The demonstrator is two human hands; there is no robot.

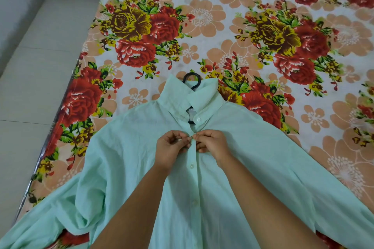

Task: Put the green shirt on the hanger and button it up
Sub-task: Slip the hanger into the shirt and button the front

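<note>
- The left hand (173, 144) is curled, and the left front edge of the shirt (242, 168) is pinched between its thumb and fingertips.
- The right hand (212, 142) is curled likewise, and the right front edge is pinched where it touches the left one.
- A button (192, 137) is being worked between the two hands; whether it is through its hole cannot be told.
- The two buttons (191, 166) nearer down the front are judged fastened.
- The top button (198, 119), just beyond the hands, is seen undone, with a gap beside it.
- The hanger (191, 79) is already inside the shirt, and its black hook shows past the collar.
- The shirt is laid flat on the floral sheet (202, 26), collar far, sleeves spread left and right.
- Hanging is judged done; two buttons at most are left, though the near hem is out of view.
</note>
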